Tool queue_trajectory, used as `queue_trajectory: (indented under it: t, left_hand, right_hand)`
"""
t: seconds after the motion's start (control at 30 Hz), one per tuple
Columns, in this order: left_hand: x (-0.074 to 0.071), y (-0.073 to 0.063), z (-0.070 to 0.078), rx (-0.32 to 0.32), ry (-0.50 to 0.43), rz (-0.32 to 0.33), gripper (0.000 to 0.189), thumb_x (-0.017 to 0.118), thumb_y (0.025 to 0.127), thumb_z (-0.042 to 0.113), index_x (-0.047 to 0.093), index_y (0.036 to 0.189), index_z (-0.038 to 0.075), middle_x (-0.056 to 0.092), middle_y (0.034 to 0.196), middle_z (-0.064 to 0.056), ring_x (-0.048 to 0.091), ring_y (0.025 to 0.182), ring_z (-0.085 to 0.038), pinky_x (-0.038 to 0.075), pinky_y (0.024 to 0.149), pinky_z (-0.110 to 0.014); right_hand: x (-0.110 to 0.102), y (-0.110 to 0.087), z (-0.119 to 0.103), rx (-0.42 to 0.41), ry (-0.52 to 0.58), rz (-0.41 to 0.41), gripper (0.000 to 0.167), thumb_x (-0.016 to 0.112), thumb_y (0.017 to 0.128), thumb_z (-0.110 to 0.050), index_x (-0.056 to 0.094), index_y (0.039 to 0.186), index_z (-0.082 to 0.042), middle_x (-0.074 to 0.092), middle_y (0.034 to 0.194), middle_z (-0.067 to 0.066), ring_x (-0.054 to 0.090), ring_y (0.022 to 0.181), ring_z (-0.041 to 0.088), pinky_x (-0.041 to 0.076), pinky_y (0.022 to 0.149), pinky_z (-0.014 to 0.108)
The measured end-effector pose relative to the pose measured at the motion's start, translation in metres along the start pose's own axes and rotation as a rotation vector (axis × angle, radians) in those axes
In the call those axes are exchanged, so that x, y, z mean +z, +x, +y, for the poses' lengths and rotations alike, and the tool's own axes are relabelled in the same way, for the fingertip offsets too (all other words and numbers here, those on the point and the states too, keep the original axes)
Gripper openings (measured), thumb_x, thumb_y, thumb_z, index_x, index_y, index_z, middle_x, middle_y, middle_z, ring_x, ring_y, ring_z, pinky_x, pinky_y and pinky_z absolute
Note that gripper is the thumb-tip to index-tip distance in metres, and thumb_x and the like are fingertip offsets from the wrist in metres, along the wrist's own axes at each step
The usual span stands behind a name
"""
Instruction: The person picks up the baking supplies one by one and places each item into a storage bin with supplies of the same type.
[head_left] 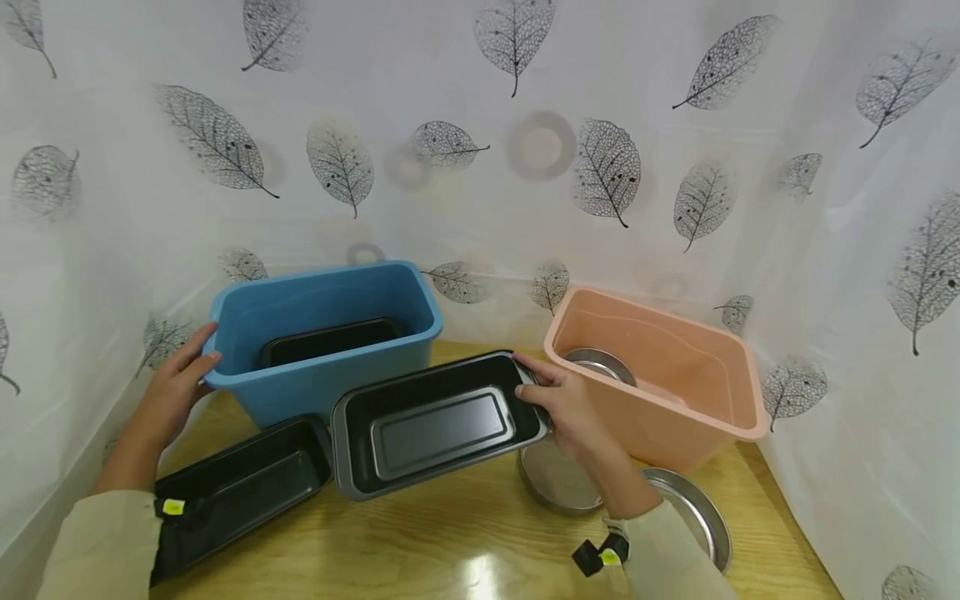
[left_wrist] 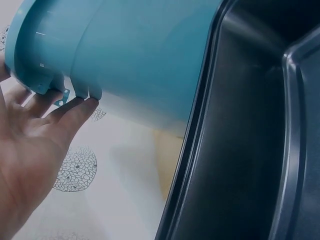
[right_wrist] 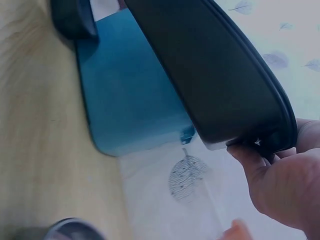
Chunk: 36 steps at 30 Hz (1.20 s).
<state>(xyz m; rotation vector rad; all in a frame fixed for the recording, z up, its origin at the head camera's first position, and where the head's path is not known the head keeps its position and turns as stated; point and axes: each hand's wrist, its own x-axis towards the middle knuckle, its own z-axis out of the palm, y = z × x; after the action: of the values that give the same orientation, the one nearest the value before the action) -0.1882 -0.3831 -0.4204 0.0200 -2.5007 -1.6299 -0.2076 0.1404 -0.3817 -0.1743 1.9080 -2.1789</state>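
Right grip pinches the end rim of a dark loaf pan, tilted above the desk beside the blue bin; left grip rests open-fingered on that bin's far end. Left wrist view: straight fingers under the bin's lip. Right wrist view: fingers curled round the pan's rim. Seemingly mid-carry; next, lifting it over the bin wall.

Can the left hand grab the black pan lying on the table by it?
Probably yes: the left hand only touches the blue bin, and the pan lies uncovered just below it.
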Motion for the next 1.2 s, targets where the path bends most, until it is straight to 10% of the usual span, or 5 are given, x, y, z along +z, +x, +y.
queue_trajectory:
  t: [0.6, 1.2]
  left_hand:
    - [0.003, -0.001, 0.007, -0.011, -0.001, -0.014, 0.065, 0.037, 0.11, 0.041, 0.002, 0.163, 0.026, -0.007, 0.169, -0.016, 0.01, 0.148, -0.056, 0.027, 0.106, -0.075]
    - [-0.001, -0.001, 0.001, 0.0, 0.046, -0.013, 0.064, 0.037, 0.11, 0.038, 0.003, 0.163, 0.026, -0.005, 0.17, -0.011, 0.013, 0.149, -0.053, 0.054, 0.096, -0.028]
  right_hand:
    - [0.041, 0.069, -0.056, -0.06, 0.013, -0.074, 0.062, 0.059, 0.092, 0.01, 0.047, 0.151, -0.007, 0.055, 0.144, 0.021, 0.067, 0.112, 0.038, 0.059, 0.08, 0.032]
    - [0.087, 0.123, -0.068, -0.113, 0.05, -0.077, 0.06, 0.061, 0.092, 0.01, 0.052, 0.148, -0.01, 0.053, 0.15, 0.013, 0.058, 0.13, 0.029, 0.055, 0.095, 0.034]
